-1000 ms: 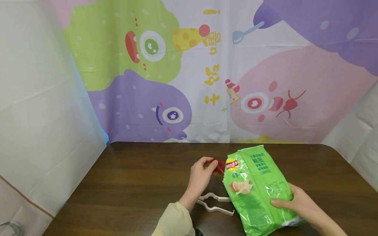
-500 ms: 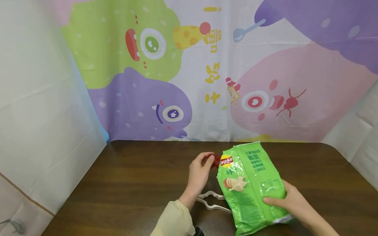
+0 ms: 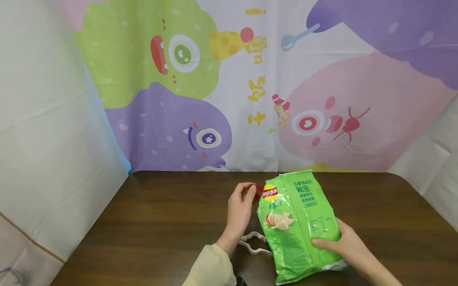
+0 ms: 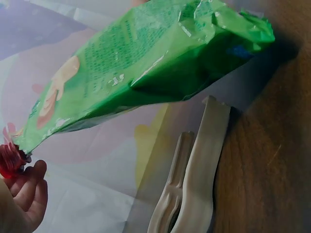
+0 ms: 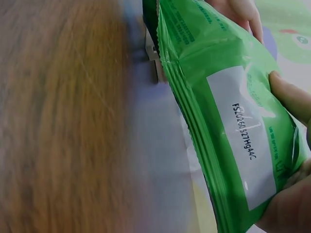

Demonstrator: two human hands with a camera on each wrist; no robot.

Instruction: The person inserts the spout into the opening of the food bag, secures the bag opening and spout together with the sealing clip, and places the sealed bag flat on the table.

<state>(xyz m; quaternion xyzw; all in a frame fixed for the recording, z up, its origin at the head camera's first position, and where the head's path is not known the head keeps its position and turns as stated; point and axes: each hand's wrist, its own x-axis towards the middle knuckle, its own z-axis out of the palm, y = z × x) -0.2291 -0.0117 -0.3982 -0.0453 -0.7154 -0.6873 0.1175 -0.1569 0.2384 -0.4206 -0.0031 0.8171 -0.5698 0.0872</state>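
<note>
A bright green bag of potato chips (image 3: 298, 228) is tilted above the table, its printed side up. My right hand (image 3: 341, 242) grips its lower right side, thumb on top and fingers beneath, as the right wrist view also shows at the bag's sealed end (image 5: 194, 141). At the bag's upper left edge my left hand (image 3: 239, 210) pinches a small translucent red clip (image 3: 259, 191). In the left wrist view the red clip (image 4: 12, 160) overlaps the bag's corner. The bag hides part of the clip in the head view.
A pale, two-armed tool like tongs (image 3: 255, 251) lies on the brown table (image 3: 161, 222), partly under the bag in the head view. Behind the table hangs a cartoon-printed curtain (image 3: 247, 151); a white cloth wall (image 3: 53, 99) stands at the left.
My right hand has moved the bag left and slightly up, toward the red clip. The left hand has shifted slightly upward with the clip. The bag now covers more of the pale tool.
</note>
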